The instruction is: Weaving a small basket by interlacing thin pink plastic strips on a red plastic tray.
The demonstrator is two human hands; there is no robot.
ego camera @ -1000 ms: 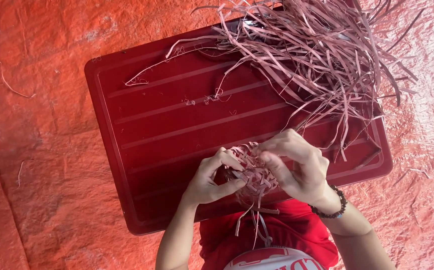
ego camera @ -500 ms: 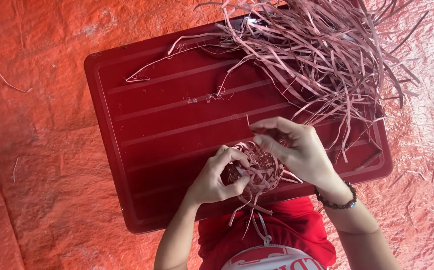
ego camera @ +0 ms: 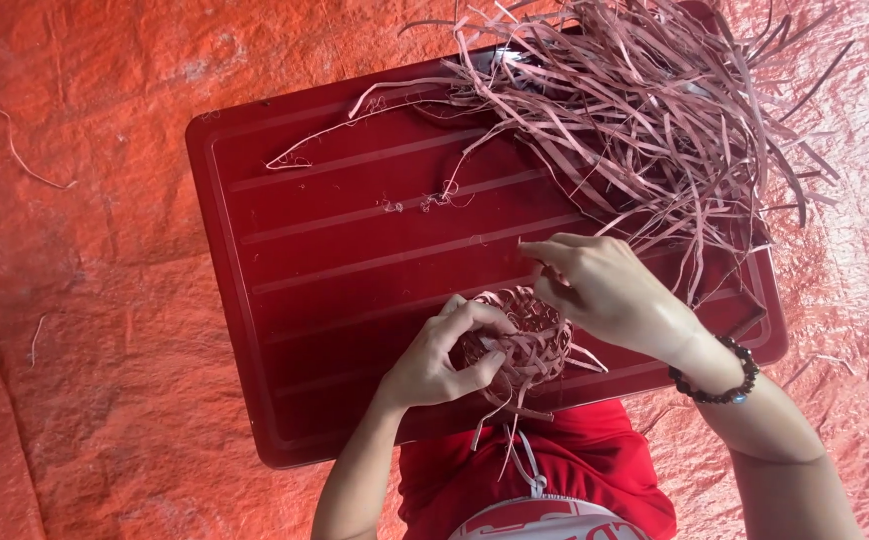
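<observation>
Head view shows a small woven piece (ego camera: 525,345) of pinkish strips, a rounded, partly built form with loose strip ends trailing from its lower edge, held just above the near edge of a dark red ribbed tray (ego camera: 355,270). The left hand (ego camera: 445,355) has its fingers curled closed around the piece's side, while the right hand (ego camera: 605,290) pinches a strip at its top rim. Judging by the large heap of loose strips (ego camera: 655,120) on the tray's far end, much weaving seems left.
</observation>
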